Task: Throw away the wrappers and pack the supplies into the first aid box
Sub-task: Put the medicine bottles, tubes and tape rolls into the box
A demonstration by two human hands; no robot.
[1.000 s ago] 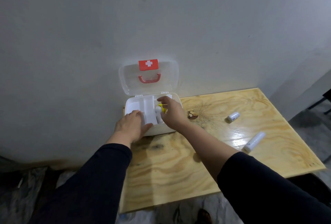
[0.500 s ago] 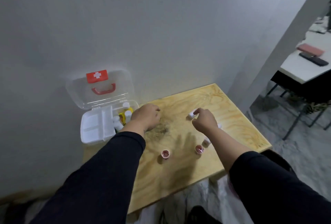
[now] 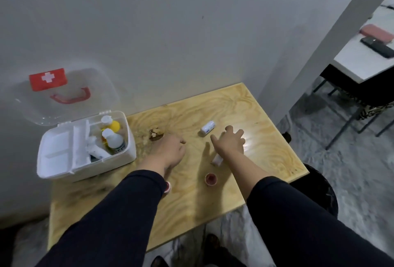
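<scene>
The white first aid box (image 3: 53, 172) sits open at the table's left end, its clear lid (image 3: 64, 96) leaning on the wall. Bottles (image 3: 115, 140) lie in its right compartment. A small white roll (image 3: 207, 128) lies on the wooden table (image 3: 191, 207). My right hand (image 3: 229, 143) hovers just below the roll, fingers spread, holding nothing. A white tube (image 3: 217, 160) peeks out under my right wrist. My left hand (image 3: 169, 151) rests loosely curled over the table right of the box; I see nothing in it. A small red cup (image 3: 211, 178) stands near the front.
A second red cup (image 3: 168, 186) shows partly beside my left sleeve. A brown scrap (image 3: 155, 134) lies near the box. A pillar (image 3: 319, 53) rises right of the table. Another table (image 3: 362, 61) with phones stands at far right.
Both hands left the box and moved right over the table. My right hand opened near the white roll. The view swung to the right.
</scene>
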